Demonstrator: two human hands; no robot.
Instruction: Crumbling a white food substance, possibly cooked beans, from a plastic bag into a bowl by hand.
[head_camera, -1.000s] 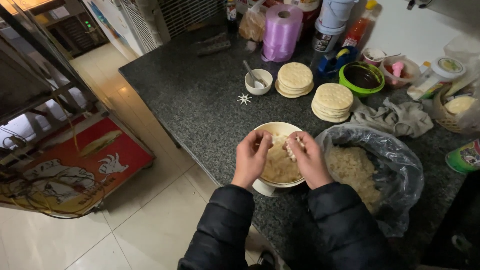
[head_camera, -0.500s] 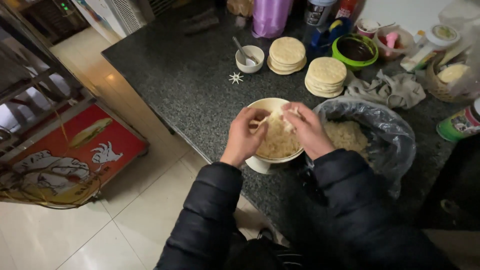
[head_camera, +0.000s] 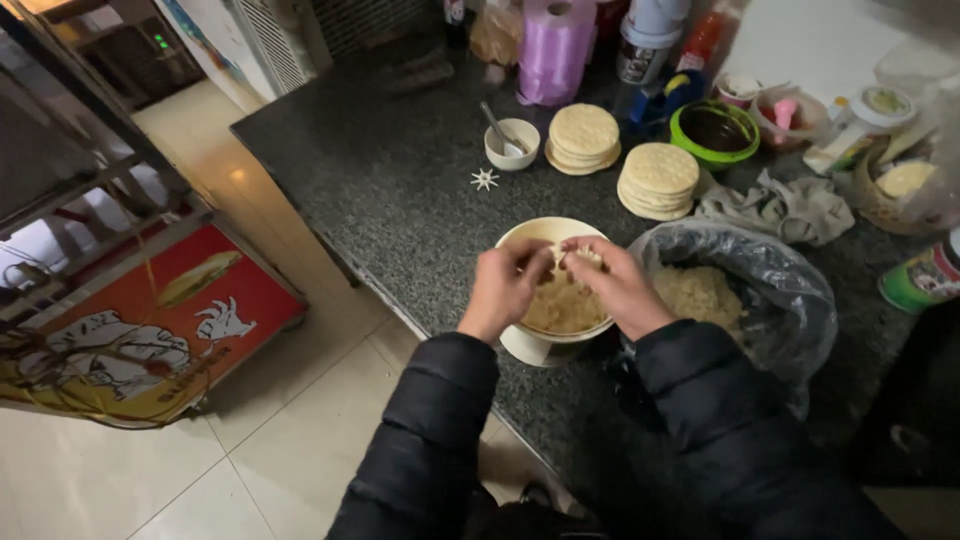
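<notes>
A dark speckled stone counter is running along a pale tiled floor, with a red and yellow printed board leaning beside it. Near the counter's edge a cream bowl is sitting, filled with pale crumbly grain-like food. Just to its right a clear plastic bag is lying open, holding more of the same pale food. Farther back two stacks of round flat wafers are standing side by side, with a small white cup holding a spoon to their left and a green-rimmed bowl with something dark in it to their right. A roll of purple bags is standing upright behind them, and a crumpled grey cloth is lying near the bag.

Both hands are hovering over the cream bowl. The left hand is curling partly closed, its fingertips pinching a bit of the food at the bowl's middle. The right hand is bending likewise, fingers drawn together on a small clump of the same food, meeting the left hand's fingertips above the heap.
</notes>
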